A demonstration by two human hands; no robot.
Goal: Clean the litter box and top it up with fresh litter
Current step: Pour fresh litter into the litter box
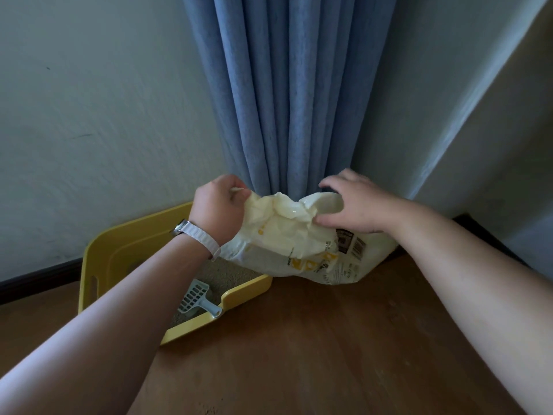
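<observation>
Left grip [220, 205] and right grip [353, 202] each clutch the litter bag [284, 244] between them.

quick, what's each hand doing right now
Left hand: closed, grips the top edge of the litter bag.
Right hand: closed on the same bag, thumb and fingers pinching its open rim.

- Holds both bare forearms stretched forward, angled in toward each other.
- Clenches the left hand [218, 205] in a fist round the crumpled top of the bag [287, 235].
- Grips the bag's open rim with the right hand [353, 202], fingers curled over, thumb underneath.
</observation>
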